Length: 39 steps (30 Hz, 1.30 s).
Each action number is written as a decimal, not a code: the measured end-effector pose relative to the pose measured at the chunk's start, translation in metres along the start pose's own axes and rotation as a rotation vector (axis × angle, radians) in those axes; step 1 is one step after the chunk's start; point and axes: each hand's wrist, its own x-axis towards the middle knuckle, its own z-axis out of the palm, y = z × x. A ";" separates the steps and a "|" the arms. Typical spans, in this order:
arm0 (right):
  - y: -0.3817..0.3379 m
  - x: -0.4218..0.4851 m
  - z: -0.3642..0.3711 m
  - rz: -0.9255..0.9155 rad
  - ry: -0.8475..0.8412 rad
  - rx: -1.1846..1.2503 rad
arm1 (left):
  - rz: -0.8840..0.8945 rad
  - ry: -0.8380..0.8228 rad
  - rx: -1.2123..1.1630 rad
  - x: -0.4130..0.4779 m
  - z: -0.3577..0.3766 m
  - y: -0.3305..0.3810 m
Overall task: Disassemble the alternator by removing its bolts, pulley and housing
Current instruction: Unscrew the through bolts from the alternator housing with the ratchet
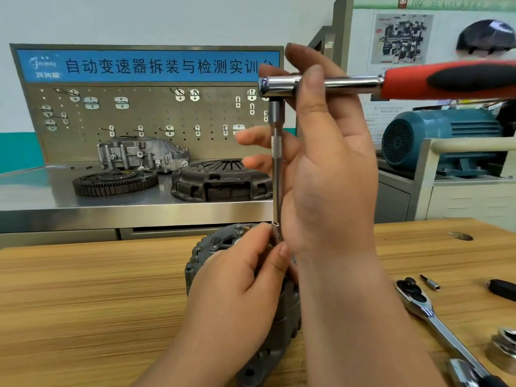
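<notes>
Left hand point(240, 280) low in a pinch; right hand point(329, 174) upright just above

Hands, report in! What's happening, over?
Left hand pinches chrome extension bar low, at grey metal alternator. Right hand holds red-handled chrome ratchet. No obstruction seen.

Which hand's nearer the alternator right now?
Left. The left hand is down on the alternator, pinching the lower end of the extension bar. The right hand is above it, gripping the red-handled ratchet near its head.
</notes>
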 end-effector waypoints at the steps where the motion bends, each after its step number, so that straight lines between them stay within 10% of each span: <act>1: 0.000 0.000 0.000 0.036 0.005 0.049 | 0.002 -0.006 -0.005 -0.001 -0.001 0.000; 29: -0.002 0.002 -0.004 -0.131 -0.016 -0.117 | -0.018 -0.011 0.025 0.002 0.001 -0.001; 39: 0.000 0.002 -0.003 0.066 0.019 0.071 | 0.045 -0.007 0.012 -0.001 0.000 0.001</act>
